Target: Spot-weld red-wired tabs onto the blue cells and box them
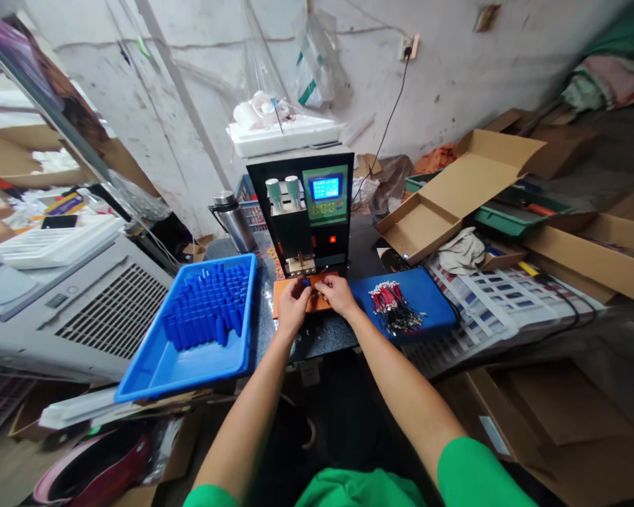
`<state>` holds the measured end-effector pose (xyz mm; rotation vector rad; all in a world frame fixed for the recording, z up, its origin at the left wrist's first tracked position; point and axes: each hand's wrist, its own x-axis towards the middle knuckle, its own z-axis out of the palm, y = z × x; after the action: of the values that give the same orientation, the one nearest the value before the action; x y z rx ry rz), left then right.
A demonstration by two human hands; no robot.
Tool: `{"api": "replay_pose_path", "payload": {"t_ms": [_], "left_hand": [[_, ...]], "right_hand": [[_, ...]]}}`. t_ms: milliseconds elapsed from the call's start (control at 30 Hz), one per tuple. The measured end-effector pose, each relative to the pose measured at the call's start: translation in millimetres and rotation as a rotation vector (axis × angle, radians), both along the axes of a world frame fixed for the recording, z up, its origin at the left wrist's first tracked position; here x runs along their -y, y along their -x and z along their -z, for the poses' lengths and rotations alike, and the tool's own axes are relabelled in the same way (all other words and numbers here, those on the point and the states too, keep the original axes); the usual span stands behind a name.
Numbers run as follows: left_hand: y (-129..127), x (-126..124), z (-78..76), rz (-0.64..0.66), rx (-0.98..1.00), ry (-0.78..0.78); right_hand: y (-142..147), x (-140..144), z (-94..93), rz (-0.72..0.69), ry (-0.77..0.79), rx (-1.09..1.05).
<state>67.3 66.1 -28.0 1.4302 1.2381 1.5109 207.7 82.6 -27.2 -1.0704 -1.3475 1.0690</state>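
Both hands pinch small blue cylindrical cell (307,282) betw. fingertips: left hand (294,304), right hand (337,293), over orange pad (282,296) at black spot-welder w/ green panel (306,211). Blue plastic tray of cells (190,352) left of left hand; red-black wire bundle (394,306) right of right hand.

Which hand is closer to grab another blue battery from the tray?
Probably the left hand: the blue tray of blue cells lies on its side. The right hand sits nearer the red wires.

No legible text anywhere. Blue display (325,188) on machine (301,211) lit, characters too small to read. Buttons below display unlabelled at this size. Printed sheets (499,292) on bench at right show rows of blurred blocks only.
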Motion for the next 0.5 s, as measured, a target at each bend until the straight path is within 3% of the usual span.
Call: {"api": "replay_pose_path", "payload": {"t_ms": [133, 333, 500], "left_hand": [[20, 9, -5.0, -0.064, -0.146, -0.020], [33, 27, -6.1, -0.055, -0.639, -0.126], [27, 28, -5.0, -0.101, -0.722, -0.159]], "right_hand": [[-1, 1, -2.6, -0.006, 0.046, -0.062], [-2, 2, -3.7, -0.021, 0.087, -0.143], [-3, 1, -4.1, -0.021, 0.111, -0.164]]}}
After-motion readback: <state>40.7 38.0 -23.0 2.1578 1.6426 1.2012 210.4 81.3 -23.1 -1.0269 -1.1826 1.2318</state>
